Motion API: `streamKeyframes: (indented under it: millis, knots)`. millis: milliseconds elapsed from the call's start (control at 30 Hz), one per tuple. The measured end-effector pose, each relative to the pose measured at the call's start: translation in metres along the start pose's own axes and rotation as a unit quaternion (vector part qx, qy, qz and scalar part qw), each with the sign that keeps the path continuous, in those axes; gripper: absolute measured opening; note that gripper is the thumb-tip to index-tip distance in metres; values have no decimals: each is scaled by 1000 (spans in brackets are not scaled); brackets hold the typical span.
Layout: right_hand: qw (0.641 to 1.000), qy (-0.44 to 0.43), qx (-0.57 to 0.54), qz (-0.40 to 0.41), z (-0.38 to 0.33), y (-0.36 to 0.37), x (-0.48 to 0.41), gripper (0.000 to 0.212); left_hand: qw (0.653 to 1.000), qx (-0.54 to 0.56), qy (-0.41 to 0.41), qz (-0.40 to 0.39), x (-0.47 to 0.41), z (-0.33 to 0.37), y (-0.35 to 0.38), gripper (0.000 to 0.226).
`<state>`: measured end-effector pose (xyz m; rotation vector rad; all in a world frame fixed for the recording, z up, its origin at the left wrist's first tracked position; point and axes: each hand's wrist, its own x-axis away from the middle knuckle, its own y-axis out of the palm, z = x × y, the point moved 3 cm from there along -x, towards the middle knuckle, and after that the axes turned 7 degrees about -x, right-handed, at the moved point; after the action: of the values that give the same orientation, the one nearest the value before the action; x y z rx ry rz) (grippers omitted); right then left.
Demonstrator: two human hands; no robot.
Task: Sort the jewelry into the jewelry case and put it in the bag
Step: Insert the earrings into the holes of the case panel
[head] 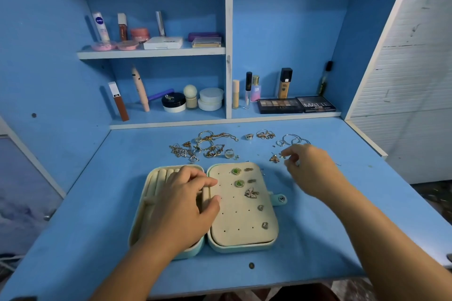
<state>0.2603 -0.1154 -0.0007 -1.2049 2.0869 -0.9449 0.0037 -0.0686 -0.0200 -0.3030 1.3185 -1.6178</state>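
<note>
**Open jewelry case on the blue desk, one hand steadying, one reaching**

The left hand (186, 200) lies flat on the left half of the open jewelry case (242, 242), fingers spread loosely over the ring rolls and clamped on nothing. The right hand (309, 166) hovers past the case's upper right corner, thumb and forefinger drawn close together beside a small gold butterfly earring (274, 159); blur hides whether they pinch anything.

The case's right panel is a cream pad with rows of holes. Pinned on it are two green earrings (236, 171), a sparkly butterfly stud (251, 193) and a few smaller pieces too small to name.

Behind the case, loose jewelry (205, 145) lies in a tangle on the desk (97, 203), with silver hoops (292, 140) further right.

On the shelves behind: a white bottle reading NIVEA (100, 25), a pink bottle marked SB (255, 89), and a dark palette labelled MATTE (315, 104) beside an eyeshadow palette (280, 105).
</note>
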Motion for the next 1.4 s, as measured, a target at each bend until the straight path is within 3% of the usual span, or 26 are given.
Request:
streamKeyframes:
  millis: [200, 367, 600, 900, 1133, 1400]
  knots:
    - [976, -95, 172, -94, 5, -3, -36, 31, 1000, 0, -8, 2, 1, 1, -1, 36]
    - [966, -114, 183, -143, -3, 3, -39, 28, 1000, -3, -15, 0, 2, 0, 0, 29]
    - [966, -119, 196, -119, -3, 14, -37, 27, 1000, -5, -17, -2, 2, -1, 0, 29]
    - [979, -86, 157, -101, -1, 10, -32, 17, 1000, 9, -14, 6, 2, -1, 1, 29]
    - [989, -7, 112, -99, -11, 12, -42, 33, 1000, 4, -17, 3, 2, -3, 1, 29]
    - [987, 34, 87, -131, -14, 18, -44, 29, 1000, -3, -17, -2, 3, -4, 1, 33]
